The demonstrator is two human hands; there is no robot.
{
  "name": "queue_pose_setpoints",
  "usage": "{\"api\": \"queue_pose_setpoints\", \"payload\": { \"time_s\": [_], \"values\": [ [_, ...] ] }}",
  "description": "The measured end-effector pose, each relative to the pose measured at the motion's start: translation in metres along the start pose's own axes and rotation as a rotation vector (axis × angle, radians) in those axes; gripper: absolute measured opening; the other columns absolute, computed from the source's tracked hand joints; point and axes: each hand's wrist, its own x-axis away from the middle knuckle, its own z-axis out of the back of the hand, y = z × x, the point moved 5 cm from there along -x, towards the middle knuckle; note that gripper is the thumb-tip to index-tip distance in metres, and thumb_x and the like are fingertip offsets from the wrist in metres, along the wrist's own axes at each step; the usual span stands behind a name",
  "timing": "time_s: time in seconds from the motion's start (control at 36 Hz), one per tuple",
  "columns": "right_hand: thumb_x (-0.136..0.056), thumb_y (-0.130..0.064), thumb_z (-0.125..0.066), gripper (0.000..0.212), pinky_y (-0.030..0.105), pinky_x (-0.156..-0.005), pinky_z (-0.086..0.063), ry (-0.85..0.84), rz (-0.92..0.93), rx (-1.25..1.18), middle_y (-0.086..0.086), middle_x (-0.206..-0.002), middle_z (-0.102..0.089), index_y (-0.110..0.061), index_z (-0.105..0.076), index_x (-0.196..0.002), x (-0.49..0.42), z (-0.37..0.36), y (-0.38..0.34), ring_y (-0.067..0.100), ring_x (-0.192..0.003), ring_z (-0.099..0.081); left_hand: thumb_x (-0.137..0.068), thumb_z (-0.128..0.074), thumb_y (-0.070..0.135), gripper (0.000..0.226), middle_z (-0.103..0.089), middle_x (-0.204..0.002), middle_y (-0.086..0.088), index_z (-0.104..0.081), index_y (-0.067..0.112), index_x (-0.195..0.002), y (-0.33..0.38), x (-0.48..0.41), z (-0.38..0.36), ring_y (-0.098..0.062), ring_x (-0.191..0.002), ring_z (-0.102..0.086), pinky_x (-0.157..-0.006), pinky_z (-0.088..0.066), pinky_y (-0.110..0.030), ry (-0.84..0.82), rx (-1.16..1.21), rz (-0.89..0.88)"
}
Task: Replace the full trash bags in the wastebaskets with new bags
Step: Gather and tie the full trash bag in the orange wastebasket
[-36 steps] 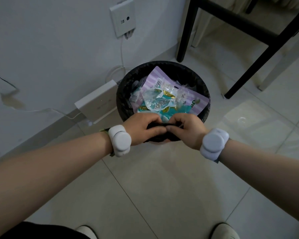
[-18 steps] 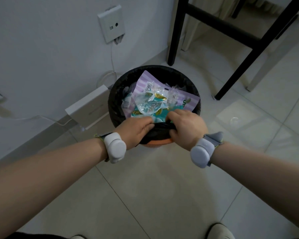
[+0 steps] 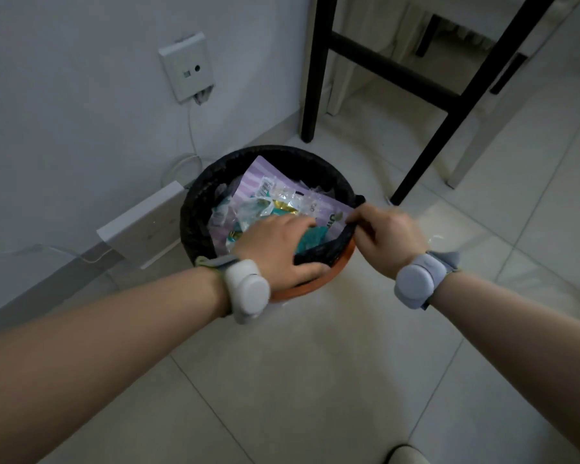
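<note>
A round wastebasket stands on the floor by the wall, its orange rim (image 3: 310, 285) bared at the near side. A black trash bag (image 3: 201, 209) lines it, still folded over the far and left rim. Inside lie a purple striped package (image 3: 248, 182), clear wrappers and teal packaging. My left hand (image 3: 278, 249) grips the loosened bag edge at the near rim, thumb under the black plastic. My right hand (image 3: 387, 234) pinches the bag edge at the right rim and holds it lifted off the basket.
A white flat box (image 3: 141, 226) leans on the wall left of the basket, with cables behind it. A wall socket plate (image 3: 188, 67) sits above. Black table legs (image 3: 313, 68) and a crossbar stand behind and right. My shoe tip (image 3: 404, 455) shows at the bottom.
My hands were together at the near rim; the right hand has moved to the right rim, peeling the bag edge off. More orange rim shows. The camera view shifted, basket appears lower.
</note>
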Motion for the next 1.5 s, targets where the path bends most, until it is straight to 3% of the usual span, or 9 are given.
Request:
{"api": "queue_pose_setpoints", "payload": {
  "time_s": [0.14, 0.22, 0.39, 0.61, 0.81, 0.92, 1.14, 1.25, 1.5],
  "values": [
    [-0.086, -0.021, -0.048, 0.017, 0.034, -0.054, -0.047, 0.016, -0.102, -0.15, 0.002, -0.066, -0.064, -0.02, -0.062, -0.096, 0.008, -0.001, 0.01, 0.027, -0.058, -0.057, -0.093, -0.047, 0.034, 0.018, -0.062, -0.097, -0.01, -0.048, 0.016, -0.088, 0.024, -0.019, -0.019, -0.031, -0.09, -0.057, -0.073, -0.045, -0.038, -0.148, 0.008, -0.031],
    [-0.09, -0.021, -0.051, 0.012, 0.03, -0.057, -0.042, 0.041, -0.364, -0.309, 0.003, -0.084, -0.062, -0.018, -0.057, -0.101, 0.004, -0.005, 0.026, 0.02, -0.067, -0.054, -0.092, -0.051, 0.028, 0.023, -0.054, -0.074, -0.005, -0.039, 0.021, -0.073, 0.036, -0.016, -0.02, -0.029, -0.074, -0.054, -0.065, -0.044, -0.039, -0.128, 0.141, -0.114],
    [-0.09, -0.046, -0.054, 0.054, 0.035, -0.066, -0.052, -0.185, -0.994, -0.845, 0.012, -0.105, -0.061, -0.01, -0.049, -0.129, -0.006, -0.038, 0.043, 0.026, -0.08, -0.06, -0.088, -0.053, 0.043, 0.031, -0.049, -0.064, 0.003, -0.047, 0.019, -0.068, 0.034, -0.016, -0.02, -0.017, -0.063, -0.047, -0.061, -0.039, -0.033, -0.152, 0.252, -0.118],
    [-0.089, -0.019, -0.057, 0.017, 0.032, -0.063, -0.047, -0.026, -0.764, -0.542, 0.003, -0.064, -0.058, -0.011, -0.066, -0.076, -0.029, -0.033, 0.06, 0.025, -0.066, -0.055, -0.087, -0.052, 0.032, 0.027, -0.06, -0.108, -0.006, -0.062, 0.015, -0.105, -0.019, -0.052, 0.005, -0.025, -0.103, -0.052, -0.092, -0.039, -0.034, 0.18, 0.212, 0.09],
    [-0.091, -0.007, -0.053, 0.02, 0.03, -0.06, -0.048, 0.193, -0.715, -0.92, 0.007, -0.067, -0.055, -0.01, -0.057, -0.071, -0.039, -0.016, 0.055, 0.016, -0.061, -0.053, -0.088, -0.054, 0.018, 0.05, -0.044, -0.137, -0.011, -0.042, 0.014, -0.136, -0.041, -0.094, 0.009, -0.03, -0.125, -0.042, -0.106, -0.034, -0.041, 0.118, 0.108, 0.15],
    [-0.091, 0.0, -0.052, 0.024, 0.014, -0.048, -0.045, 0.223, -0.626, -1.017, 0.0, -0.061, -0.057, -0.013, -0.058, -0.072, -0.042, -0.01, 0.047, -0.002, -0.045, -0.053, -0.091, -0.051, 0.02, 0.05, -0.041, -0.14, -0.01, -0.037, 0.017, -0.139, -0.034, -0.115, 0.006, -0.031, -0.128, -0.039, -0.106, -0.033, -0.043, 0.103, 0.102, 0.139],
    [-0.089, 0.012, -0.044, 0.029, 0.014, -0.047, -0.046, 0.171, -0.607, -1.156, -0.012, -0.048, -0.06, -0.009, -0.059, -0.076, -0.042, -0.015, 0.042, 0.001, -0.046, -0.056, -0.093, -0.049, 0.023, 0.049, -0.043, -0.14, -0.004, -0.035, 0.025, -0.14, -0.015, -0.144, -0.016, -0.028, -0.13, -0.035, -0.105, -0.033, -0.041, 0.044, 0.024, 0.083],
    [-0.085, 0.014, -0.045, 0.031, 0.015, -0.048, -0.045, 0.152, -0.621, -1.133, -0.005, -0.051, -0.058, -0.009, -0.058, -0.07, -0.038, -0.014, 0.046, 0.003, -0.045, -0.053, -0.09, -0.051, 0.031, 0.029, -0.054, -0.124, 0.001, -0.057, 0.033, -0.119, -0.008, -0.16, -0.021, -0.023, -0.121, -0.044, -0.102, -0.034, -0.037, 0.02, -0.056, 0.029],
    [-0.079, 0.009, -0.046, 0.027, 0.027, -0.051, -0.029, 0.225, -0.747, -1.078, 0.006, -0.057, -0.039, -0.008, -0.047, -0.059, -0.031, -0.02, 0.066, 0.017, -0.054, -0.033, -0.093, -0.049, 0.023, 0.017, -0.066, -0.106, -0.005, -0.056, 0.015, -0.107, -0.014, -0.176, -0.014, -0.028, -0.099, -0.06, -0.083, -0.044, -0.033, 0.016, 0.069, 0.049]
  ]
}}
